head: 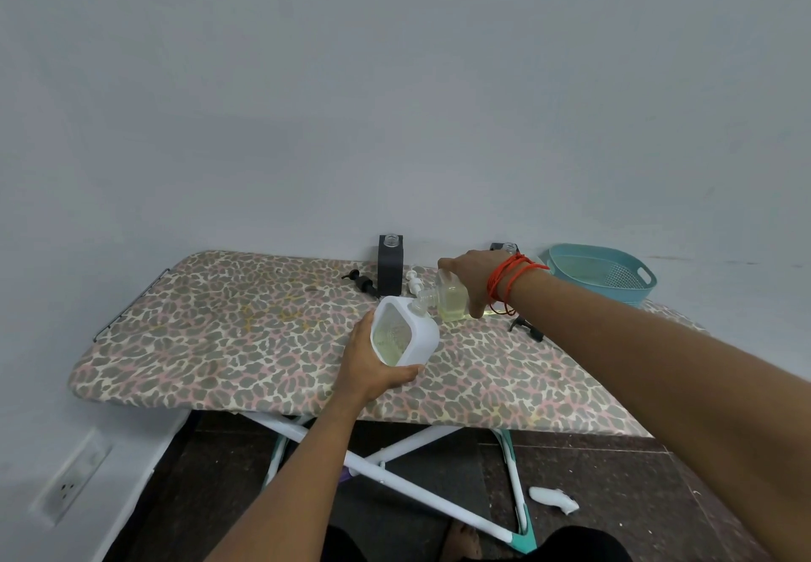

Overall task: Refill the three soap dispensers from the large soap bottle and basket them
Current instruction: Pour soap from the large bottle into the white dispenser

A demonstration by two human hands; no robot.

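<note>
My right hand (471, 280) grips a clear bottle (450, 300) of pale yellow soap, tipped so its neck points left and down. My left hand (373, 368) holds a white square dispenser (406, 335), tilted, its open neck touching the clear bottle's neck; pale liquid shows inside it. A black dispenser (389, 265) stands upright and uncapped at the back of the board. A second dark dispenser (504, 248) peeks out behind my right hand, mostly hidden. The teal basket (603, 274) sits at the back right.
Everything rests on a leopard-print ironing board (219, 342) against the wall. Loose pump tops lie on it: a black one (362, 281), a white one (414, 282) and another black one (526, 329). A white object (554, 499) lies on the floor beside the board's legs.
</note>
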